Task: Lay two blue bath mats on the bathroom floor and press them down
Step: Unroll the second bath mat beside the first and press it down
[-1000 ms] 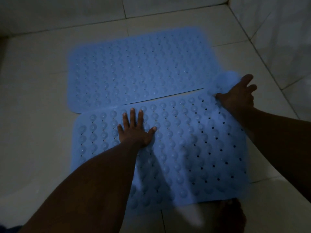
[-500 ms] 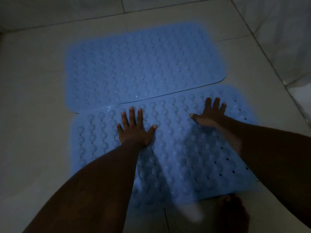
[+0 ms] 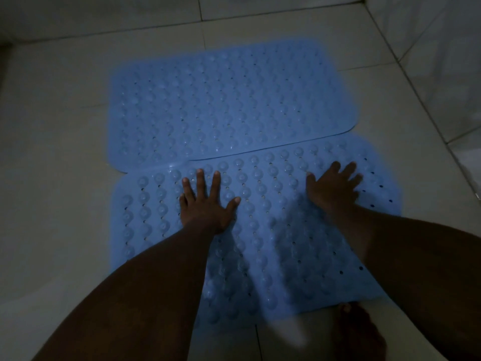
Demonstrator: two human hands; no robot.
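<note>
Two blue bath mats with rows of bumps and small holes lie side by side on the pale tiled floor. The far mat (image 3: 229,105) lies flat and nothing touches it. The near mat (image 3: 273,243) lies right against it, its far edge slightly under the far mat's near edge. My left hand (image 3: 205,204) presses flat on the near mat's left half, fingers straight and spread. My right hand (image 3: 333,188) rests palm down on the mat's right half, fingers spread, slightly blurred.
A bare foot (image 3: 359,332) stands on the floor just past the near mat's front edge. A tiled wall (image 3: 437,61) rises at the right, another runs along the back. The room is dim.
My right hand left the near mat's far right corner, moved inward and now lies flat on the mat. That corner now lies flat. My left hand has stayed in place.
</note>
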